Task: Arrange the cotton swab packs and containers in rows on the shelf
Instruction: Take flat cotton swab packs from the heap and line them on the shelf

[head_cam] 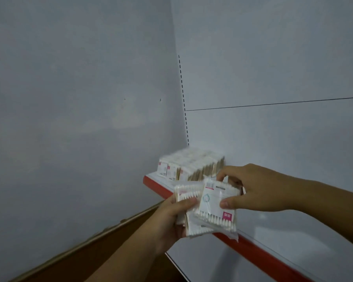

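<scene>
Stack of swab packs (184,193) in left hand (169,219), right hand (255,190) on top pack (214,202), by red-edged shelf (255,248)

**A Dim Grey Corner**

We faced a plain grey wall (69,88) on the left, marked by two small dark specks (160,100) and a paler patch. It met a white back panel (273,58) at a column of dark slots (182,98), with a thin horizontal seam (273,103) running rightward. A red-edged shelf (259,253) jutted from the panel. Lower left, we saw a brown wooden strip (90,239). The light was dim and even.
</scene>
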